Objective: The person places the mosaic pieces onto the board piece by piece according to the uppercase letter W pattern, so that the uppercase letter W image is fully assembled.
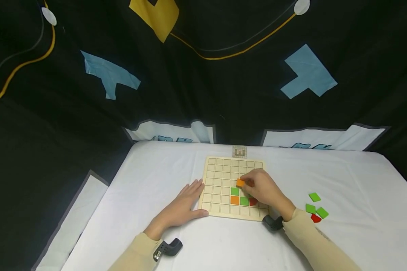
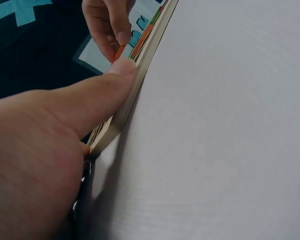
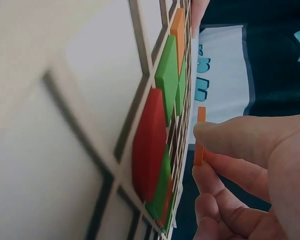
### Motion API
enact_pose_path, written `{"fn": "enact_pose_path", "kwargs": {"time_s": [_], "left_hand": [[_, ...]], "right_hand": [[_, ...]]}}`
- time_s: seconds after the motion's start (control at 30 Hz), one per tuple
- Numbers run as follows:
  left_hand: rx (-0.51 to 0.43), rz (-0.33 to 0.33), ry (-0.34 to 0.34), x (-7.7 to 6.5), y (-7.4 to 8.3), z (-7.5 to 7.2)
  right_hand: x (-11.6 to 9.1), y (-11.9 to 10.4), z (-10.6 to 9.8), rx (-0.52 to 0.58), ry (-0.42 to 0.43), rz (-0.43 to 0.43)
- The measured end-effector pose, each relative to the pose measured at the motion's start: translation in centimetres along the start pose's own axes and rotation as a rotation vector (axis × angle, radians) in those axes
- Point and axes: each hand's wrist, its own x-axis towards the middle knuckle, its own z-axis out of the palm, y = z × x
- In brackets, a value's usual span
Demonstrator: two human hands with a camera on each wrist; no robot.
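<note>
A light wooden grid board (image 1: 217, 180) lies on the white table. My left hand (image 1: 181, 206) rests flat along the board's left edge, fingers extended and thumb at the front left corner. Thumb and fingers of my right hand (image 1: 264, 187) pinch an orange square tile (image 1: 240, 183), held close over the grid and standing on edge in the right wrist view. Just below it on the board sit a green tile (image 1: 235, 191), an orange tile (image 1: 234, 200), another green tile (image 1: 244, 201) and a red tile (image 3: 150, 145) with a curved edge. My right hand partly hides further tiles.
Several loose green tiles (image 1: 310, 208) and a red piece (image 1: 315, 218) lie on the table to the right. A small patterned square (image 1: 239, 151) is behind the board. Dark printed cloth (image 1: 203, 94) hangs beyond the table's far edge.
</note>
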Motion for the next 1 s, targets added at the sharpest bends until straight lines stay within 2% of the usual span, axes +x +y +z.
{"fn": "enact_pose_path", "kwargs": {"time_s": [0.63,1.0], "left_hand": [[0.003,0.006,-0.001,0.1,0.2,-0.1],[0.005,0.004,-0.003,0.1,-0.1,0.0]], "right_hand": [[1.5,-0.7,0.6,-0.037,-0.015,0.008],[1.8,-0.7,0.8,-0.033,-0.037,-0.015]]}}
